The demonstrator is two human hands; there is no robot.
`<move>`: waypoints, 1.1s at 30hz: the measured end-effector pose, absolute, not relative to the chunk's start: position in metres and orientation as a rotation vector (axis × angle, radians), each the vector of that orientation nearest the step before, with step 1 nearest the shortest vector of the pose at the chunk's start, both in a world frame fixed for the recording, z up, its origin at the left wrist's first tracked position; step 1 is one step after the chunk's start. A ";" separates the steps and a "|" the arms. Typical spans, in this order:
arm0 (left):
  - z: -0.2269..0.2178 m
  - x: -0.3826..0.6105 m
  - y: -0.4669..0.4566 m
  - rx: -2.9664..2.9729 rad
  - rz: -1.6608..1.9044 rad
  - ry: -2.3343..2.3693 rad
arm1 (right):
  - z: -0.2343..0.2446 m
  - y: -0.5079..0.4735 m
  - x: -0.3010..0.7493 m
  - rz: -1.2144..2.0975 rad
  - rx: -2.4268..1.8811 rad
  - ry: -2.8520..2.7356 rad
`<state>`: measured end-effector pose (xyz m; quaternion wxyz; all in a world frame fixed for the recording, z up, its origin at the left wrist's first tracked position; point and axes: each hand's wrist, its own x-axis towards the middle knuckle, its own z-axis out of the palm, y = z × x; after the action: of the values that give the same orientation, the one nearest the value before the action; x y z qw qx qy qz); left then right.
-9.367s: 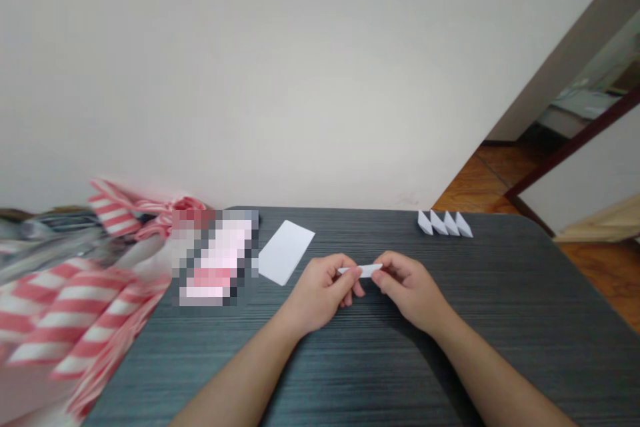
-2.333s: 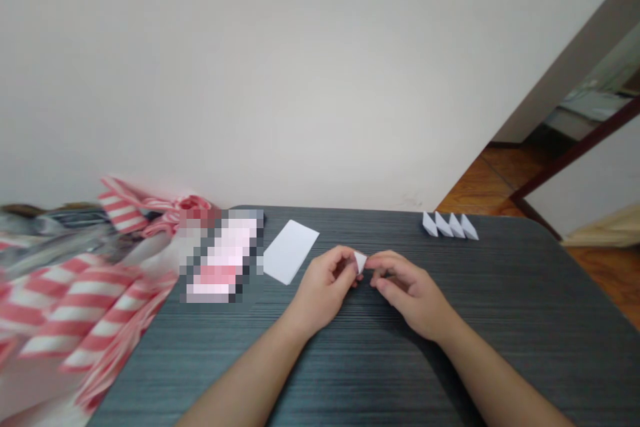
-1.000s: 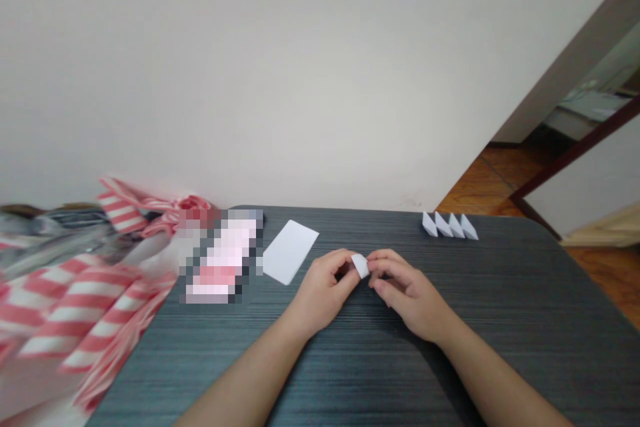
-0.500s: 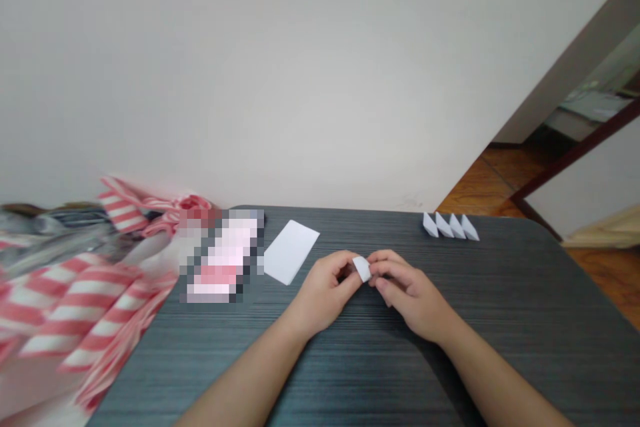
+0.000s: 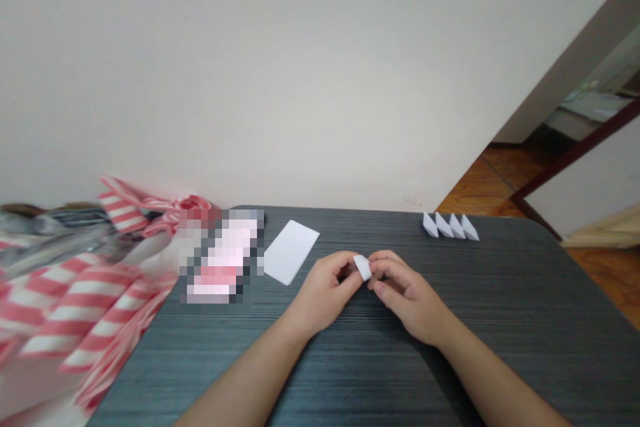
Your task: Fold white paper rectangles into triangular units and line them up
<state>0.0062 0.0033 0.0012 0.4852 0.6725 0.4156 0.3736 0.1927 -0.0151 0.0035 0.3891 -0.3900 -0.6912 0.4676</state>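
Both my hands meet over the middle of the dark grey table [image 5: 500,320]. My left hand [image 5: 325,290] and my right hand [image 5: 407,293] pinch a small folded white paper piece [image 5: 363,267] between thumbs and fingertips, just above the tabletop. Most of the piece is hidden by my fingers; only a small white corner shows. A flat white paper rectangle [image 5: 291,251] lies to the left of my left hand.
Several small folded white paper triangles [image 5: 450,225] stand in a row at the far right of the table. A red-and-white striped bag [image 5: 75,307] and a blurred-out pink and white patch [image 5: 223,257] sit at the left. The wall runs behind; a wooden floor lies to the right.
The long paper strip of 9.4 s ago is now a small compact folded piece. Over the last second my hands and the piece have barely moved.
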 end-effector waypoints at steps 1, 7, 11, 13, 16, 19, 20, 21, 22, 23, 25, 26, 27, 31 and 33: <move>0.001 0.006 0.003 1.635 0.908 1.010 | 0.003 -0.015 0.193 1.195 -0.987 -1.755; 0.001 0.006 0.004 1.624 0.931 1.033 | 0.006 -0.014 0.197 1.237 -1.032 -1.803; 0.000 0.005 0.004 1.633 0.898 1.030 | 0.005 -0.013 0.198 1.228 -1.026 -1.806; 0.000 0.005 0.004 1.632 0.893 1.025 | 0.004 -0.013 0.198 1.224 -1.018 -1.799; -0.001 0.005 0.004 1.625 0.909 1.022 | 0.003 -0.013 0.197 1.232 -1.015 -1.769; 0.000 0.006 0.004 1.626 0.927 1.021 | 0.003 -0.014 0.196 1.256 -1.010 -1.733; 0.000 0.006 0.004 1.628 0.934 1.021 | 0.004 -0.014 0.196 1.261 -1.008 -1.728; 0.000 0.006 0.004 1.631 0.941 1.022 | 0.004 -0.015 0.196 1.266 -1.007 -1.727; 0.000 0.006 0.004 1.636 0.943 1.022 | 0.005 -0.015 0.196 1.271 -1.007 -1.730; 0.001 0.005 0.004 1.643 0.938 1.020 | 0.006 -0.014 0.196 1.275 -1.007 -1.735; 0.001 0.005 0.004 1.663 0.918 1.017 | 0.008 -0.014 0.196 1.282 -1.007 -1.747; 0.001 0.005 0.004 1.675 0.905 1.018 | 0.009 -0.013 0.196 1.282 -1.008 -1.755; 0.001 0.005 0.004 1.684 0.895 1.019 | 0.009 -0.013 0.196 1.279 -1.007 -1.764; 0.002 0.004 0.004 1.688 0.899 1.025 | 0.010 -0.012 0.195 1.261 -0.976 -1.792; 0.002 0.005 0.004 1.681 0.904 1.024 | 0.008 -0.013 0.195 1.258 -0.970 -1.790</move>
<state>0.0046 0.0042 0.0017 0.4687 0.6855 0.4177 0.3686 0.1952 -0.0130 0.0084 0.3654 -0.3771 -0.6963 0.4894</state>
